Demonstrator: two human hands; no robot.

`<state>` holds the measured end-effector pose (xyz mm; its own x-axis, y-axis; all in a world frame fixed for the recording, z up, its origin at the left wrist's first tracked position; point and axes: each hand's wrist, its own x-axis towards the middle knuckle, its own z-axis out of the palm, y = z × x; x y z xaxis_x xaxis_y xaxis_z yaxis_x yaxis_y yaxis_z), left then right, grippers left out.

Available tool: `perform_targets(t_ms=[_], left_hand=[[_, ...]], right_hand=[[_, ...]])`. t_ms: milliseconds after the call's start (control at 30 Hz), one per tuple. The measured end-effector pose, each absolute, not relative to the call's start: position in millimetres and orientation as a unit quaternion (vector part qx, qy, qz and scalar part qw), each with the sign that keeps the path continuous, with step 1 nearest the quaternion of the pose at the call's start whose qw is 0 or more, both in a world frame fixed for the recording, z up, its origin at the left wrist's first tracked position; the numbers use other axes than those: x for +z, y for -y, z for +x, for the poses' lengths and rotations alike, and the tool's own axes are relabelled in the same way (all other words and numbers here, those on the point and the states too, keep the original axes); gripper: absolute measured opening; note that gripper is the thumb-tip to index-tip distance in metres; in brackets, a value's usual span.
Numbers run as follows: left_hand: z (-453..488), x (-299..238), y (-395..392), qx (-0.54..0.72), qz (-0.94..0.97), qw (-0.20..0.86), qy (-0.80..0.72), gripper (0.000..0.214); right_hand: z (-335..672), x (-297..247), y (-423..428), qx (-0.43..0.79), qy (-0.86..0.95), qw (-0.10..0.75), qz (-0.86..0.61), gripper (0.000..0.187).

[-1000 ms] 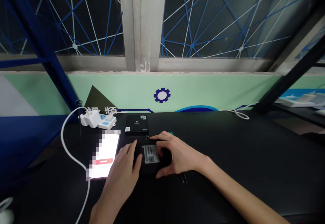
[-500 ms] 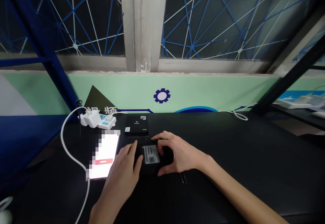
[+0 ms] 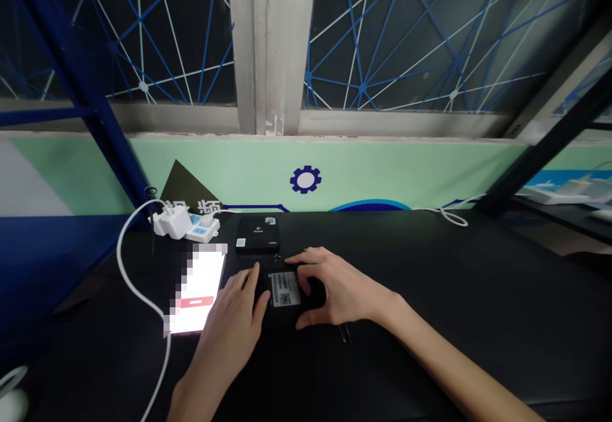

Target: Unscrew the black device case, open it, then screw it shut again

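A small black box with a white label (image 3: 285, 289) lies on the black table (image 3: 454, 294), held between both my hands. My left hand (image 3: 234, 320) presses its left side, fingers together against the edge. My right hand (image 3: 335, 285) curls round its right side, index finger along the far edge and thumb at the near edge. A second black box (image 3: 257, 235) lies just beyond, untouched.
A lit phone (image 3: 197, 289) lies left of my left hand. Behind it a power strip (image 3: 201, 229) carries a white charger (image 3: 169, 222), whose white cable (image 3: 128, 285) loops down the table's left side. A green wall panel and windows stand behind.
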<state>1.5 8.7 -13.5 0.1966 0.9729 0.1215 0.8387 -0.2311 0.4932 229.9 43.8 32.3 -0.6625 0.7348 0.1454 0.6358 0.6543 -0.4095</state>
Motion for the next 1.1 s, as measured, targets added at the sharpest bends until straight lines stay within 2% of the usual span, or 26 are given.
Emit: perform_targets(t_ms=[1100], left_hand=[[1.3,-10.6,-6.6,0.187,0.761,0.149,-0.603,0.057]], right_hand=[[226.4,37.8,-44.6,0.207,0.877,0.141,-0.409,0.045]])
